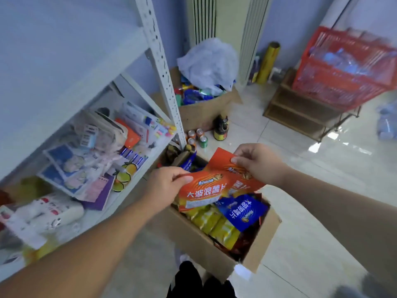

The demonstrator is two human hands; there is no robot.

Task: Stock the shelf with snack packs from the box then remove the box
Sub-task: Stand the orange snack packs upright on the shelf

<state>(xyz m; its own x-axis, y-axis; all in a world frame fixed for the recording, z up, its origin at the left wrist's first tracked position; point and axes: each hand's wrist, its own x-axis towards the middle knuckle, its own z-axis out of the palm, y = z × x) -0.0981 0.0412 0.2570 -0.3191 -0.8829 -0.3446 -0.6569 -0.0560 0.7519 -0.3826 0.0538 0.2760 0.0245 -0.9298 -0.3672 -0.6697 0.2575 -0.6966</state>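
Fingers first: on my left hand (166,186) the thumb and fingertips are pinched on the top edge of an orange snack pack (202,195), the one with the big white lettering across its front. My right hand (257,163) is doing the same on a second orange pack (225,168), thumb and forefinger clamped on its upper corner. The two packs overlap, the left one lying in front of the right one, and I've got both held up just above the open cardboard box (206,248).

Down in that box, a blue pack (242,209) sits on top, tilted, right under the orange ones. Beside it I see a row of yellow packs (217,224) and some red ones deeper in, mostly hidden. The box sits on the pale tiled floor (322,168), just beside the foot of the white metal shelf (159,61).

The shelf is off to my left, and its lower level is crowded with stationery and small goods (103,151), blurred, so I can't read much there.

Further out, a second carton (204,110) with a crumpled plastic bag on top stands behind the shelf post, a few drink cans (197,136) are on the floor near it, and a red basket (343,72) rests on a wooden rack at far right.
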